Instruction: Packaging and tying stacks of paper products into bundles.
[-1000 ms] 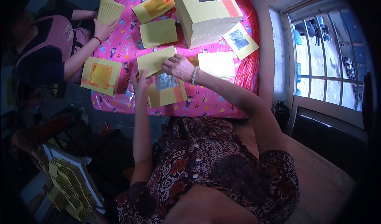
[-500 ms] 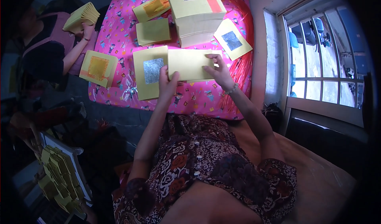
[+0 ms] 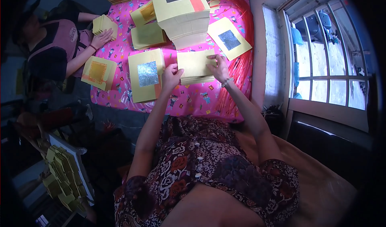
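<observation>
A stack of plain pale-yellow paper [image 3: 194, 65] lies on the table in front of me, its layered near edge showing. My left hand [image 3: 172, 77] is at the stack's left side, fingers curled in and thumb pressed toward them; whatever they pinch is hidden. At the right side, my right hand [image 3: 219, 69] has bent fingers over the top sheet and grips that edge. Left of my left hand lies a yellow paper stack with a silver square [image 3: 147, 73]. Another yellow sheet with a silver square [image 3: 229, 40] lies beyond my right hand.
A tall block of yellow paper [image 3: 185, 28] stands behind the stack on the pink patterned tablecloth [image 3: 189, 100]. Red plastic strands [image 3: 244, 66] run along the right edge. At left, a co-worker's hand [image 3: 103, 38] rests on yellow papers; an orange-square sheet [image 3: 97, 72] lies nearby.
My left hand has drawn its fingers in at the stack's left edge. The stack's near layers now show more. The co-worker has lowered the fanned papers to the table.
</observation>
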Motion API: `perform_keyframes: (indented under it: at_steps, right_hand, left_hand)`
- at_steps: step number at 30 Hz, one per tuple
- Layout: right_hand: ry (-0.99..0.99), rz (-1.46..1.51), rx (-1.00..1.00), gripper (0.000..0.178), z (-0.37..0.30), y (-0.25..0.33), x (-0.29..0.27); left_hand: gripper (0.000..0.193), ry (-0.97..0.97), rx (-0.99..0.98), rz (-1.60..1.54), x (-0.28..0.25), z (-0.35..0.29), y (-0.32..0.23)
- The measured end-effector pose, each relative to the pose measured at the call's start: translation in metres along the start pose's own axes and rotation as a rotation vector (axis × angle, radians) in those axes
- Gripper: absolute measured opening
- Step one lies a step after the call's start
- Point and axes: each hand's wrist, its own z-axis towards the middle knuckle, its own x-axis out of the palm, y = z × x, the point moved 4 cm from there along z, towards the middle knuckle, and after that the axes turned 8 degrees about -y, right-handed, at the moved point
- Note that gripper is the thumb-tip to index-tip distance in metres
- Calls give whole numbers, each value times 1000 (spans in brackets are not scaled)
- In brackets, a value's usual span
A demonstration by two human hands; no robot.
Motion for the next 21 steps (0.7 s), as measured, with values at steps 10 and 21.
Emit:
perform_keyframes:
  at_steps: [10, 21]
  right_hand:
    - [18, -22, -53, 37, 11, -23, 19]
    - [44, -76, -85, 38, 6, -25, 23]
  left_hand:
    - [40, 13, -12, -58, 15, 12, 19]
    - [36, -37, 84, -60, 16, 0, 32]
